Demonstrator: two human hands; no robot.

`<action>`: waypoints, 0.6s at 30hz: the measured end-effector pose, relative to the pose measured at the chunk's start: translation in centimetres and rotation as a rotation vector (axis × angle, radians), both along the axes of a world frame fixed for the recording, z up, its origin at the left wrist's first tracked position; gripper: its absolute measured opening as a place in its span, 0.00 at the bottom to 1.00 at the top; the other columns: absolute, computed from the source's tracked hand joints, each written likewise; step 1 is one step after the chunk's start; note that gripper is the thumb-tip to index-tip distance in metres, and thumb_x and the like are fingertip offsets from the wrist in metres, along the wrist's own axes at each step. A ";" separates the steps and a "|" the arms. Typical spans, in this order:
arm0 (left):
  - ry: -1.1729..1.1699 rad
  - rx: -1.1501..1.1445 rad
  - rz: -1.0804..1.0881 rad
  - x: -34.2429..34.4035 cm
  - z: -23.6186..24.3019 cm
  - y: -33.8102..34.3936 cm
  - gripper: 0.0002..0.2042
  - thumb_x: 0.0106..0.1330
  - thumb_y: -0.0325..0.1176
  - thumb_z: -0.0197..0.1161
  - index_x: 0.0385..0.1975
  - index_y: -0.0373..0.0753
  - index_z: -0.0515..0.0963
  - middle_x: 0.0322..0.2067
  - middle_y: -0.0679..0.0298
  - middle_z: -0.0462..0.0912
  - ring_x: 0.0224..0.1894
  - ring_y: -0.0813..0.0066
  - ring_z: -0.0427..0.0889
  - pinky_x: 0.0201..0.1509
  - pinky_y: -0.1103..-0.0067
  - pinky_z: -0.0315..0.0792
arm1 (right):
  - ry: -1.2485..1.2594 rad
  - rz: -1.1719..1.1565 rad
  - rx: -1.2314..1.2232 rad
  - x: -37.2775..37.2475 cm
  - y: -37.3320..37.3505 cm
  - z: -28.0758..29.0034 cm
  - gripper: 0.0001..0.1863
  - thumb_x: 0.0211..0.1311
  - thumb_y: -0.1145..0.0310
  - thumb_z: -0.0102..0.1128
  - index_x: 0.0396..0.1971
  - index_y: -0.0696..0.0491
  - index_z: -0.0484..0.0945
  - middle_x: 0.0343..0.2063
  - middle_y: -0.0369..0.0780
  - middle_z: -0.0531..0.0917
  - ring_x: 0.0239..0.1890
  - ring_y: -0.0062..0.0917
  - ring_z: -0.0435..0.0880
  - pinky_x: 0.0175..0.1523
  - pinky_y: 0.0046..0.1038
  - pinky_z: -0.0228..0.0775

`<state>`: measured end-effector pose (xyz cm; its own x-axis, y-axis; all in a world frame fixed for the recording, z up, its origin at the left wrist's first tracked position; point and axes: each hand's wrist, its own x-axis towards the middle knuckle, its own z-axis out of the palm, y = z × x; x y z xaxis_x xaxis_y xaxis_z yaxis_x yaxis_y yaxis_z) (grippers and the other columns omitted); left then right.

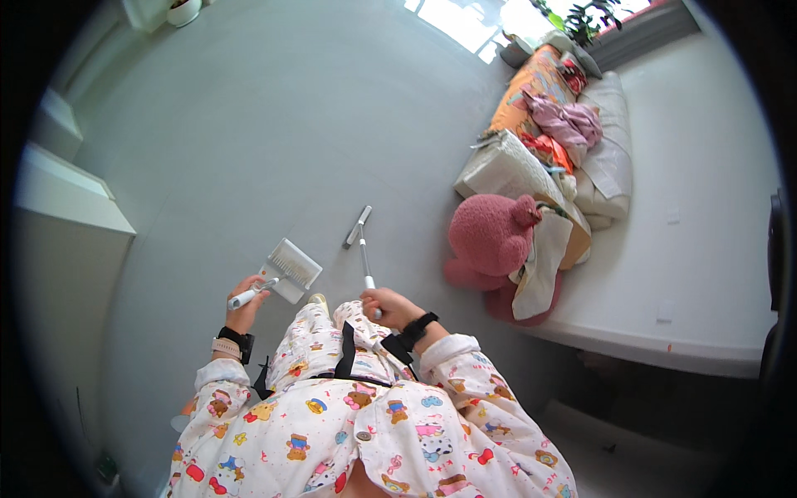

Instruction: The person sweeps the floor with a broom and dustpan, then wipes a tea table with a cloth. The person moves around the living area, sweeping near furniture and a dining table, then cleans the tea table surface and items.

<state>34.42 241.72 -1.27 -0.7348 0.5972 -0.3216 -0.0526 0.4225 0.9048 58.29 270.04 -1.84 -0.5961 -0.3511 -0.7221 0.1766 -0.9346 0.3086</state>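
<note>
At the lower left of the head view, my left hand [244, 309] is closed on the handle of a white dustpan [295, 274] with a comb-like edge, held low over the grey floor in front of my legs. To its right, my right hand [392, 309] grips the upper end of a broom handle [364, 267]. The broom's narrow white-and-grey head [359, 227] is on the floor, ahead and to the right of the dustpan, apart from it.
A bench or platform [689, 249] on the right holds cushions, piled clothes [564, 124] and a pink plush toy [486, 232] at its near edge. White cabinets [70, 178] line the left. A plant [585, 25] stands by the bright window; a white pot [183, 14] sits at the top left.
</note>
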 end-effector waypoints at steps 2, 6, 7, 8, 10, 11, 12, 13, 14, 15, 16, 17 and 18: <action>-0.003 -0.018 0.097 0.8 -0.9 -0.4 0.13 0.60 0.25 0.70 0.44 0.42 0.80 0.28 0.72 0.76 0.25 0.84 0.70 0.26 0.82 0.66 | -0.069 0.034 0.170 2.8 2.9 -0.2 0.10 0.73 0.73 0.50 0.27 0.51 0.65 0.19 0.27 0.66 0.17 0.09 0.66 0.20 0.13 0.56; -0.012 0.012 0.205 0.9 -2.0 -1.1 0.13 0.60 0.24 0.70 0.44 0.42 0.80 0.29 0.72 0.76 0.24 0.84 0.69 0.26 0.82 0.65 | -0.114 0.187 0.616 7.5 7.3 0.7 0.17 0.69 0.68 0.56 0.20 0.45 0.63 0.14 0.23 0.61 0.13 0.09 0.58 0.18 0.16 0.45; -0.020 0.020 0.235 1.0 -2.1 -1.3 0.13 0.60 0.25 0.70 0.44 0.42 0.80 0.28 0.73 0.76 0.24 0.84 0.68 0.26 0.82 0.65 | -0.123 0.232 0.693 8.5 8.1 1.1 0.17 0.67 0.68 0.57 0.19 0.46 0.63 0.14 0.24 0.61 0.13 0.10 0.57 0.17 0.16 0.46; -0.049 -0.015 0.273 1.2 -2.2 -1.6 0.13 0.60 0.25 0.70 0.44 0.42 0.80 0.28 0.73 0.75 0.24 0.84 0.68 0.26 0.82 0.64 | -0.190 0.277 0.720 9.2 8.7 1.3 0.17 0.66 0.68 0.57 0.19 0.46 0.63 0.14 0.26 0.61 0.12 0.11 0.58 0.17 0.16 0.47; -0.017 -0.023 0.301 1.4 -2.6 -1.7 0.13 0.60 0.24 0.69 0.43 0.42 0.80 0.27 0.73 0.75 0.24 0.84 0.68 0.26 0.83 0.64 | -0.325 0.290 0.769 10.1 10.6 1.1 0.16 0.66 0.69 0.57 0.20 0.47 0.63 0.14 0.27 0.62 0.13 0.12 0.59 0.18 0.16 0.48; -0.003 -0.075 0.331 1.7 -2.9 -1.7 0.12 0.60 0.24 0.69 0.43 0.42 0.80 0.27 0.73 0.74 0.24 0.84 0.68 0.26 0.83 0.64 | -0.337 0.294 0.775 10.6 12.0 0.8 0.16 0.66 0.69 0.57 0.20 0.48 0.63 0.14 0.27 0.63 0.13 0.12 0.60 0.18 0.17 0.49; 0.025 -0.034 0.346 2.0 -3.9 -1.2 0.12 0.60 0.23 0.69 0.43 0.42 0.80 0.26 0.74 0.74 0.24 0.84 0.68 0.26 0.83 0.64 | -0.367 0.285 0.776 11.3 13.9 -0.2 0.15 0.66 0.70 0.56 0.20 0.48 0.63 0.14 0.28 0.63 0.14 0.12 0.60 0.18 0.17 0.49; 0.061 -0.027 0.372 2.3 -4.2 -1.1 0.12 0.60 0.23 0.69 0.42 0.42 0.80 0.26 0.74 0.73 0.24 0.84 0.67 0.26 0.83 0.64 | -0.391 0.259 0.759 11.7 15.8 -0.9 0.15 0.66 0.70 0.56 0.20 0.48 0.63 0.14 0.28 0.64 0.14 0.12 0.61 0.18 0.17 0.49; 0.097 -0.020 0.400 2.6 -4.7 -1.0 0.12 0.60 0.23 0.68 0.42 0.42 0.80 0.25 0.74 0.73 0.24 0.84 0.67 0.26 0.83 0.63 | -0.406 0.259 0.745 11.9 18.1 -2.1 0.15 0.66 0.71 0.56 0.21 0.48 0.63 0.14 0.28 0.64 0.15 0.12 0.62 0.18 0.17 0.50; 0.101 -0.059 0.446 2.8 -5.2 -1.1 0.12 0.61 0.22 0.68 0.43 0.43 0.80 0.26 0.74 0.73 0.25 0.85 0.68 0.26 0.84 0.64 | -0.420 0.241 0.716 12.0 20.5 -3.6 0.14 0.66 0.71 0.56 0.21 0.48 0.64 0.15 0.28 0.64 0.15 0.13 0.63 0.18 0.16 0.51; 0.082 -0.028 0.486 3.0 -5.4 -1.2 0.12 0.62 0.23 0.68 0.44 0.42 0.79 0.27 0.73 0.74 0.25 0.85 0.69 0.26 0.85 0.65 | -0.376 0.208 0.654 12.1 23.1 -5.2 0.14 0.66 0.72 0.56 0.22 0.49 0.64 0.15 0.28 0.65 0.15 0.13 0.64 0.19 0.16 0.52; 0.070 -0.029 0.548 3.4 -5.5 -1.3 0.12 0.62 0.23 0.67 0.44 0.42 0.79 0.28 0.73 0.74 0.26 0.85 0.70 0.26 0.85 0.66 | -0.352 0.162 0.564 11.8 25.7 -7.4 0.13 0.65 0.74 0.56 0.22 0.49 0.64 0.15 0.29 0.65 0.15 0.15 0.65 0.19 0.17 0.55; 0.058 -0.032 0.609 3.6 -5.1 -1.7 0.12 0.63 0.23 0.67 0.45 0.42 0.79 0.29 0.72 0.75 0.26 0.85 0.71 0.27 0.86 0.66 | -0.073 0.381 0.801 10.9 28.0 -9.3 0.12 0.65 0.75 0.56 0.23 0.50 0.65 0.15 0.30 0.66 0.15 0.16 0.66 0.19 0.18 0.56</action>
<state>38.04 240.01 -6.38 -0.9579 0.0557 -0.2815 -0.2439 0.3588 0.9010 69.15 298.00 -11.15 -0.4846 0.1103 -0.8677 0.5253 -0.7565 -0.3895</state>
